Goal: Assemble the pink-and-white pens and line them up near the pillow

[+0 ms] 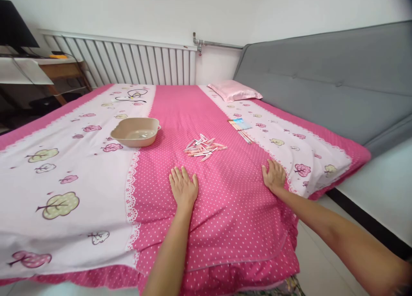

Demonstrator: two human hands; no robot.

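Left hand (183, 188) lies flat, palm down, fingers together, holding nothing, on the pink dotted bedspread (225, 210) near the bed's foot edge. Right hand (273, 175) likewise flat and empty, well apart, by the lace seam. Just beyond, between the hands: pile of pink clips (205, 148). Farther left, beige basin (135, 131). Farther right, pen pack (240, 125). Pink pillow (234, 91) at the far end.

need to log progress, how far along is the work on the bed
Done: the pink sheet lies spread flat. In hand: left hand and right hand rest open on it, holding nothing. Left: the pile of clips lies loose, untouched, apart from the basin.
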